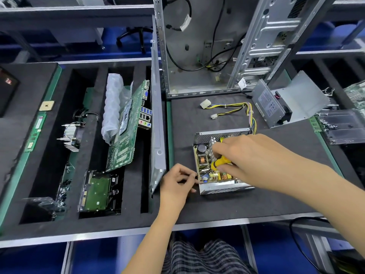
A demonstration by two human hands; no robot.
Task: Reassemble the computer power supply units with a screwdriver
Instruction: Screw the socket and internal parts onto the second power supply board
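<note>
The right hand [254,155] grips a yellow screwdriver [219,162] over the open power supply unit [219,161] on the black mat [276,196]. The left hand [177,181], fingers curled, seems to pinch its corner. The grey cover's [270,104] label is unreadable.

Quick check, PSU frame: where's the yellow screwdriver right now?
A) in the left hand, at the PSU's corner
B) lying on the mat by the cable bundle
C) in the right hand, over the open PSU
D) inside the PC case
C: the right hand grips the yellow screwdriver above the open power supply; the left hand holds no tool.
</note>
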